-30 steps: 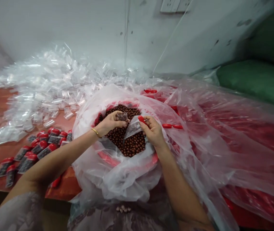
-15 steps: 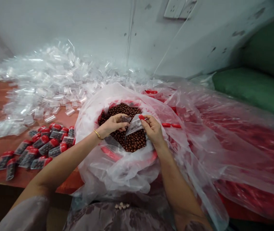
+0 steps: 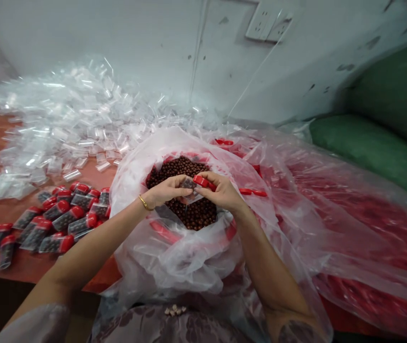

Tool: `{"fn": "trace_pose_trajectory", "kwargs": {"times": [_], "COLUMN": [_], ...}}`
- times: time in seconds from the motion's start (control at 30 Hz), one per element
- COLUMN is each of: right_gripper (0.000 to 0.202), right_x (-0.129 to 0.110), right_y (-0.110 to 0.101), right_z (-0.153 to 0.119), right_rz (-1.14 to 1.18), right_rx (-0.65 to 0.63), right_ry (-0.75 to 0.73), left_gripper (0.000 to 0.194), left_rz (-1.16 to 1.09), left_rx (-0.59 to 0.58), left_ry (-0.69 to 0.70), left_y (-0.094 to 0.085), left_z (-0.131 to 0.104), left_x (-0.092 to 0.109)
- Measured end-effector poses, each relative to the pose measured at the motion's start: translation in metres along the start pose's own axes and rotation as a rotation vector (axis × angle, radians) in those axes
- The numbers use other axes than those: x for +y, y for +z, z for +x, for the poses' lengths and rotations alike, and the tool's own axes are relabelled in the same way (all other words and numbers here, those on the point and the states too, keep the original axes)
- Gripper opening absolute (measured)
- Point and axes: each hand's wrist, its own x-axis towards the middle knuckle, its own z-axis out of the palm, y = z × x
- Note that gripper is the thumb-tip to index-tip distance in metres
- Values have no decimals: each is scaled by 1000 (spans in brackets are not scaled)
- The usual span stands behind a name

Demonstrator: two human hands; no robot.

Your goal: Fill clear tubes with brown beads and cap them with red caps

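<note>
My left hand [image 3: 172, 190] is closed around a small clear plastic container [image 3: 189, 184] with dark balls inside. A red cap [image 3: 201, 181] is pinched in my right hand [image 3: 221, 190], right at the container's mouth; whether it is seated there I cannot tell. Both hands are over a basin lined with a whitish plastic bag [image 3: 175, 267] and filled with round brown balls [image 3: 194, 214]. A piece of clear plastic shows under my fingers, partly hidden by them.
Filled containers with red caps [image 3: 66, 216] lie in a group at the left. Behind them spreads a heap of clear, unfilled containers [image 3: 67, 119]. More red caps [image 3: 252, 192] and a large plastic bag with red contents [image 3: 368, 238] lie at the right, near green sacks [image 3: 364, 147].
My right hand has brought the red cap left to the container in my left hand. The clear scoop-like plastic piece between the hands has dropped mostly out of sight. The view has shifted slightly.
</note>
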Motion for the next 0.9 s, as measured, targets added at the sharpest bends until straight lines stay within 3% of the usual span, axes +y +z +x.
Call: {"fn": "trace_pose_trajectory", "kwargs": {"times": [0.13,0.27,0.4,0.57,0.67,0.9], "right_gripper": [17,26,39,47,46,40], "right_x": [2,6,11,10,10,13], "right_y": [2,6,7,7,12,22], "right_z": [2,1,1,2,0,-6], "right_rz": [31,121,234,200,141,-235], "right_rx": [-46,-29,45,64,62,135], "right_ry": [17,57,154,263,203,-15], "left_gripper": [44,44,43,46,46,41], "left_rz": [-5,15,12,58,137,306], "left_rx": [-36,-58,-11,37,45,154], "left_ry": [0,4,40,76,83,125], "left_y": [0,1,1,0,2,5], "left_z": [1,0,1,2,2,1], "left_x": [-1,-1,1,-1,-2,-3]}}
